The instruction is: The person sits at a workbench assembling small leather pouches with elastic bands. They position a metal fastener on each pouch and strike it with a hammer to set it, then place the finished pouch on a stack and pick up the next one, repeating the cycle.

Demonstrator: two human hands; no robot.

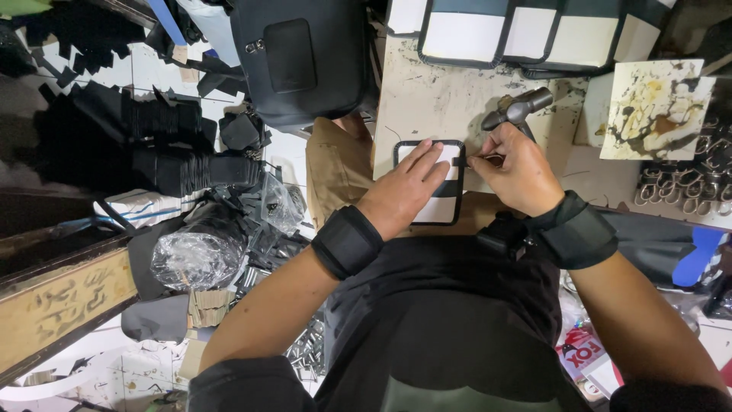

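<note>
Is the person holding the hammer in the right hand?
No, the hammer lies on the table above the right hand, which pinches a small strap on the white panel.

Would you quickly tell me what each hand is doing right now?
Left hand: open, flat on the black-edged white panel.
Right hand: closed, pinching a small black strap at the panel's edge.

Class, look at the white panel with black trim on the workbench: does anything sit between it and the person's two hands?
Nothing visible does. The left hand lies flat on the white panel, and the right hand pinches its small black tab at the right edge.
</note>
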